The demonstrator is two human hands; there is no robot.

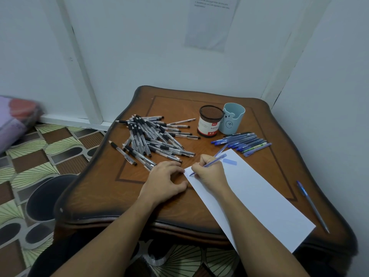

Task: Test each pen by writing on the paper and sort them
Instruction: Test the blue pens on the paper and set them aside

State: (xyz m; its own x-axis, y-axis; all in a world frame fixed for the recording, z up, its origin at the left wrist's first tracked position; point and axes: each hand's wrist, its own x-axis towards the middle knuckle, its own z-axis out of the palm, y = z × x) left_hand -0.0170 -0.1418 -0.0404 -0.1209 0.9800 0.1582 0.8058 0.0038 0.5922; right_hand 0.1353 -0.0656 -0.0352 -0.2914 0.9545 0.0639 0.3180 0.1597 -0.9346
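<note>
My right hand [209,172] grips a blue pen [214,161] with its tip on the near-left corner of the white paper [259,198]. A blue cap [230,162] lies on the paper beside that hand. My left hand [163,181] rests on the wooden table [127,188], fingertips touching the paper's left edge. A heap of several black-grip clear pens [153,138] lies at the left of the table. Several blue pens [242,141] lie side by side at the right. A single blue pen [312,205] lies at the right edge.
A black mesh pen holder [209,121] and a light-blue bear cup [232,118] stand at the back of the table. A dark bin [46,198] sits on the patterned floor to the left. Walls close in behind and to the right.
</note>
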